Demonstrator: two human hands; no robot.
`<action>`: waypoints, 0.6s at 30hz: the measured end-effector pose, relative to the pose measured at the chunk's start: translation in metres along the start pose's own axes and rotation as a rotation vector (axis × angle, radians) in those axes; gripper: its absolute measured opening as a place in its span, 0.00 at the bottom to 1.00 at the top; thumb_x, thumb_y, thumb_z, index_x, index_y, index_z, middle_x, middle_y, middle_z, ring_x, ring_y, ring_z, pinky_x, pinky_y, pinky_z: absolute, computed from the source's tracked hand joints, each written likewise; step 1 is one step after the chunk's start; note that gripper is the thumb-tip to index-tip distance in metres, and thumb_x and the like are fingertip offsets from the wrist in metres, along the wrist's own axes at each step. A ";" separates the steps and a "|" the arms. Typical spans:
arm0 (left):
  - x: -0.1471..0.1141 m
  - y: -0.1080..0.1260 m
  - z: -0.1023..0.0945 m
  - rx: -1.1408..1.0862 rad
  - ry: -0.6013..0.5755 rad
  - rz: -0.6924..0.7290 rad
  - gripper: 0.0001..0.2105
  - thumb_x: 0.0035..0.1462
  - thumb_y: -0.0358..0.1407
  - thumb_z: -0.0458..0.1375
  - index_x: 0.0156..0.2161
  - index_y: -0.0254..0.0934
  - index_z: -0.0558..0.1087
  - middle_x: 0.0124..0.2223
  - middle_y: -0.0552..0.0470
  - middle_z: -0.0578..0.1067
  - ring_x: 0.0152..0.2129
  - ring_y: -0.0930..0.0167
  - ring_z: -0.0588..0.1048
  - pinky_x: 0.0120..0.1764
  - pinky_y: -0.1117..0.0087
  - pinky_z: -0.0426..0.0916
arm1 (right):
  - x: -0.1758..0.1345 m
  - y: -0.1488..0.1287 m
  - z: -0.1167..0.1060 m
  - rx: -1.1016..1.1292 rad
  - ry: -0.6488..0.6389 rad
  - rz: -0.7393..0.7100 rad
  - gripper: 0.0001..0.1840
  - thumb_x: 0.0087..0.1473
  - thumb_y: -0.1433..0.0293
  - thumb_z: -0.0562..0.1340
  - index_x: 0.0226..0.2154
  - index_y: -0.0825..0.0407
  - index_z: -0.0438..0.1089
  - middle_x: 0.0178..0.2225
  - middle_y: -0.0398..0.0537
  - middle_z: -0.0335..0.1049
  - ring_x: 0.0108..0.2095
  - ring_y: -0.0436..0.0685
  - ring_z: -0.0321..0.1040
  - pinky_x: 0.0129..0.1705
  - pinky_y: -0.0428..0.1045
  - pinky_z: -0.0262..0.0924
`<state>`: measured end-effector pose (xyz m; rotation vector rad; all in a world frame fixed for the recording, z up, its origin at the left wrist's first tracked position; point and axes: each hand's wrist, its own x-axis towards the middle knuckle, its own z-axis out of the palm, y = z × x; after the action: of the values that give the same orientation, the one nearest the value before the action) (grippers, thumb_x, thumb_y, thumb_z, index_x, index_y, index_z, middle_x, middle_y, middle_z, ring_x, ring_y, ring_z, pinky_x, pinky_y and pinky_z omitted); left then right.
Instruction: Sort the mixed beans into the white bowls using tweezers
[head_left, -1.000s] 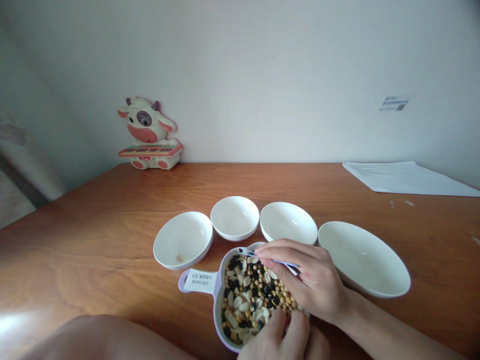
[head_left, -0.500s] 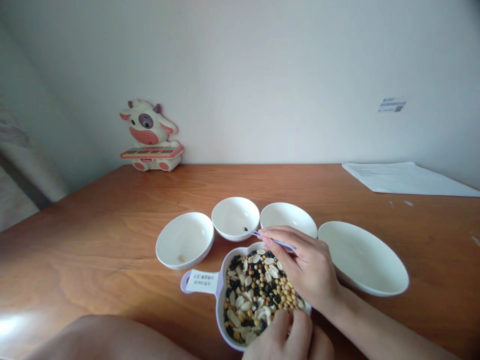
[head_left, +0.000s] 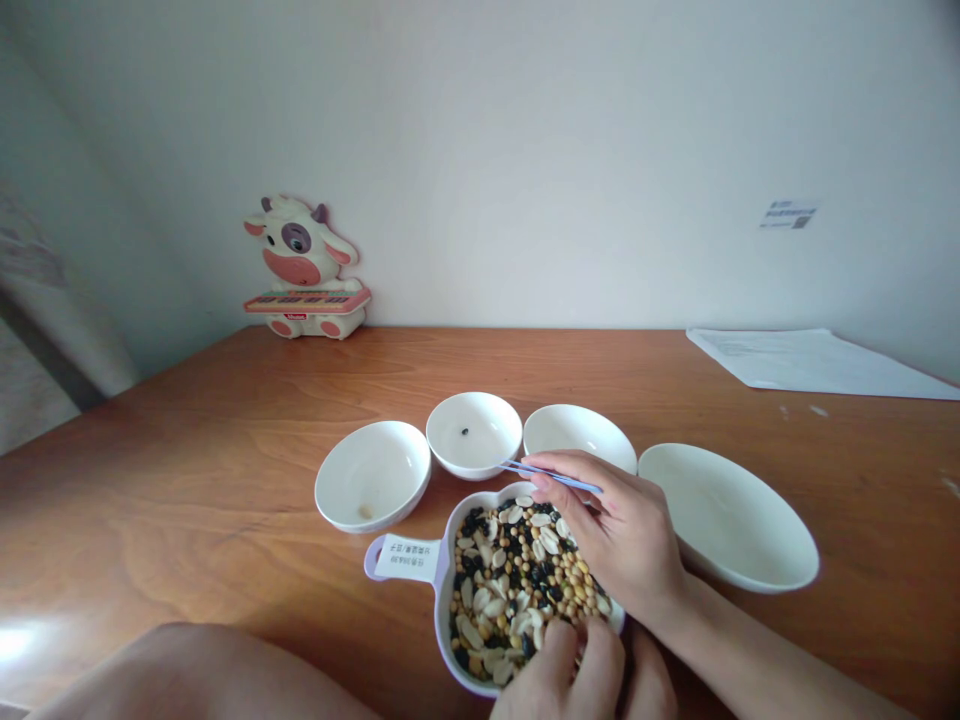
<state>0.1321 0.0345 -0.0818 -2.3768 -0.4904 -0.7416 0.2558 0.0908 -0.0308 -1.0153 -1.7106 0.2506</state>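
Since the tweezers (head_left: 571, 482) are a skinny pale blue-purple pair, they're easy to spot: right hand (head_left: 630, 530) has them pinched between thumb and fingers, pointing toward ten o'clock, tips at the five o'clock rim of the round bowl (head_left: 487, 450). That one's white, sits at eleven from the tray (head_left: 442, 620), and has one small black bean (head_left: 465, 432) in it. Tray's lilac-edged, labelled handle (head_left: 405, 558) at nine, loaded with peanuts (head_left: 493, 607), black beans and yellowish beans (head_left: 581, 575). Left hand (head_left: 581, 675) curls over its five o'clock side; can't tell if it's actually gripping. The bowl at ten (head_left: 375, 470) has a pale bit (head_left: 365, 511) near its six; two more white bowls (head_left: 724, 510) sit at one and two.
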 end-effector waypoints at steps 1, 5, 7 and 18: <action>-0.001 -0.003 -0.003 0.010 0.001 0.006 0.08 0.64 0.33 0.54 0.41 0.32 0.74 0.41 0.46 0.76 0.31 0.71 0.74 0.29 0.72 0.69 | 0.000 -0.001 -0.001 -0.002 0.001 0.003 0.08 0.59 0.74 0.61 0.42 0.51 0.73 0.36 0.44 0.79 0.32 0.49 0.77 0.35 0.41 0.72; -0.001 -0.029 -0.022 0.031 0.050 0.115 0.10 0.66 0.32 0.52 0.45 0.33 0.74 0.47 0.46 0.76 0.32 0.74 0.75 0.29 0.76 0.69 | -0.001 -0.004 -0.007 -0.009 0.002 -0.030 0.05 0.59 0.73 0.62 0.39 0.51 0.73 0.30 0.41 0.78 0.28 0.48 0.76 0.32 0.40 0.69; -0.001 -0.041 -0.029 0.010 0.071 0.161 0.10 0.65 0.31 0.52 0.47 0.35 0.73 0.48 0.49 0.76 0.34 0.74 0.76 0.33 0.75 0.72 | -0.001 -0.003 -0.010 0.006 -0.043 -0.073 0.05 0.59 0.74 0.62 0.38 0.51 0.72 0.31 0.42 0.78 0.30 0.49 0.76 0.33 0.41 0.69; -0.025 -0.034 -0.010 0.046 -0.034 0.070 0.10 0.65 0.32 0.52 0.46 0.31 0.73 0.46 0.43 0.78 0.38 0.66 0.77 0.45 0.63 0.73 | 0.002 -0.002 -0.014 0.057 -0.287 -0.171 0.07 0.58 0.78 0.58 0.36 0.55 0.71 0.31 0.47 0.75 0.32 0.51 0.73 0.36 0.45 0.68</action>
<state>0.0918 0.0501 -0.0759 -2.3549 -0.4309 -0.6529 0.2670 0.0863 -0.0223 -0.8148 -2.0264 0.3450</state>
